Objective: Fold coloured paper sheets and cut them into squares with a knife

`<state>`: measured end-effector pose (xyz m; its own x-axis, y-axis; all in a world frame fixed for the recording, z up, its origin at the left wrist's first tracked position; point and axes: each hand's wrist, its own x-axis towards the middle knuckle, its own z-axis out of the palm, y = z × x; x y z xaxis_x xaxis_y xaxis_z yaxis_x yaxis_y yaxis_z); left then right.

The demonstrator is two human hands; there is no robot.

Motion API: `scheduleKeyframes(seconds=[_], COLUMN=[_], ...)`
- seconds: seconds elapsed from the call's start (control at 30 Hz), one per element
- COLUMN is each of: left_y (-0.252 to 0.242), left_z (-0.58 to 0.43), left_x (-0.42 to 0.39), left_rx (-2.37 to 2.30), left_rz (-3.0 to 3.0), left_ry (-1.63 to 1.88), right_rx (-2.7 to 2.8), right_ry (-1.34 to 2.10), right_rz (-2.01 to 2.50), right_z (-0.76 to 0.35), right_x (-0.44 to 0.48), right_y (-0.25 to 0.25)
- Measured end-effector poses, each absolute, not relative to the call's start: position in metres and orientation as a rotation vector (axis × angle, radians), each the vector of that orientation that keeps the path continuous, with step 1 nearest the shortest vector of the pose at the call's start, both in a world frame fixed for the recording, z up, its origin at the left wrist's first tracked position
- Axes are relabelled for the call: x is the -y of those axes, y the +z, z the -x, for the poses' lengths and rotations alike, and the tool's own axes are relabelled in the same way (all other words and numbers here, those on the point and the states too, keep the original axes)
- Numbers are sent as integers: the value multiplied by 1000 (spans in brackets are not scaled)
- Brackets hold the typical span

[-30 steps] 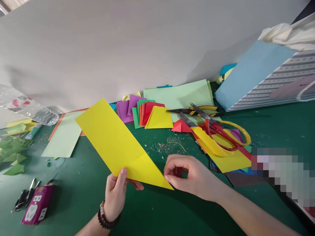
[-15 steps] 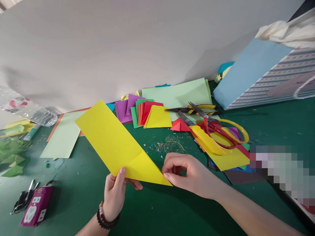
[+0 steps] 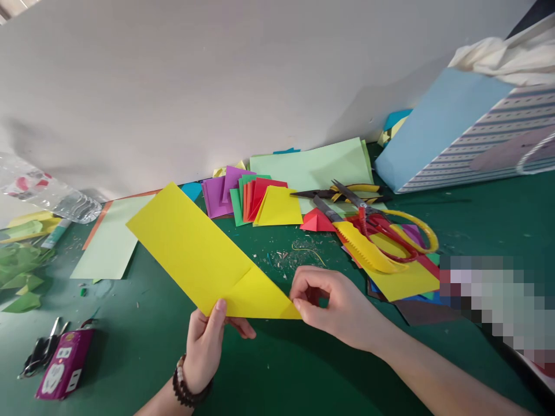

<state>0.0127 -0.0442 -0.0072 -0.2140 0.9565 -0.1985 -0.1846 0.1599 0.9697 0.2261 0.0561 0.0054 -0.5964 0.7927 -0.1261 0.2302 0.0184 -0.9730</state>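
Observation:
A large yellow paper sheet (image 3: 195, 248) is held up tilted above the green table, its right end folded over to a point. My left hand (image 3: 208, 346) grips its lower edge, thumb on the front and fingers behind. At the right tip, my right hand (image 3: 332, 303) pinches the pointed corner between thumb and index finger. Behind the sheet lie small stacks of purple paper (image 3: 217, 196), red paper (image 3: 264, 199) and yellow paper (image 3: 280, 207).
Red-handled scissors (image 3: 390, 242), a yellow cutter (image 3: 368, 248) and pliers (image 3: 316, 193) lie at the right on coloured paper. A striped bag (image 3: 477, 138) stands behind. At left are a plastic bottle (image 3: 52, 190), pale green sheets (image 3: 108, 237) and a purple box (image 3: 65, 364).
The yellow sheet has turned slightly, its upper left end lower and further left, its pointed tip a little higher. Both hands have shifted slightly right, still holding it.

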Motion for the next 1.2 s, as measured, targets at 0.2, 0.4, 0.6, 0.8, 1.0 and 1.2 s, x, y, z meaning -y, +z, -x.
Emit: scheduleKeyframes(seconds=[0.2,0.4,0.6,0.8,1.0,1.2], left_y=[-5,-4,-3,-6,-5,-7], left_z=[-11,-11,-16,-17,-19,-18], left_x=[41,40,41,44,39,39], left_rx=[-1276,-1283,-1194,-1028,-916,-895], left_rz=[-696,-658,-641,-619,-343,-286], left_ry=[1424,1383,1178,1128,1115,1093], right_rx=[1692,1860,2232,2317,2312,2344], right_ry=[1664,1418,488,245,194,179], right_rz=[1104,1007,641,559,590,540], right_z=[-227,-228,-231,-231,-236,-238], right_x=[-63,-61,-49,-45,-42,-41], right_y=[8,4,-22,-29,-26,-27])
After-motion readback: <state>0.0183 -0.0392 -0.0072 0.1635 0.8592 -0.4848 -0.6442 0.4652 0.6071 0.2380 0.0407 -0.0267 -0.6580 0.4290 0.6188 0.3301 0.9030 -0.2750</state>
